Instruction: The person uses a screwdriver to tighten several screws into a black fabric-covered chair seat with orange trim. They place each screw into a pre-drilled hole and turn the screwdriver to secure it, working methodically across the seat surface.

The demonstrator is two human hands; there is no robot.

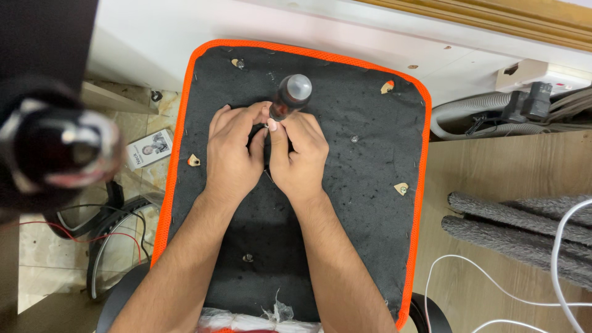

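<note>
On floor, centre: upturned seat (pixel 345 203), black felt, orange rim. Over its middle: left hand (pixel 231 151) and right hand (pixel 302 154) pressed side by side, fingers curled, right pinching screwdriver (pixel 290 97) near its shaft, handle upright. On felt: bolt (pixel 248 258), well below wrists. At right: grey hose (pixel 459 111).

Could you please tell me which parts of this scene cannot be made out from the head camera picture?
- Screwdriver tip: hidden by both hands, left hand and right hand.
- What the fingers pinch: too small and covered.
- Dark round object at left: blurred, too close to the camera.
- Seat underside near edge: cut off by the bottom edge.
- White cable: runs out of frame at right.
</note>
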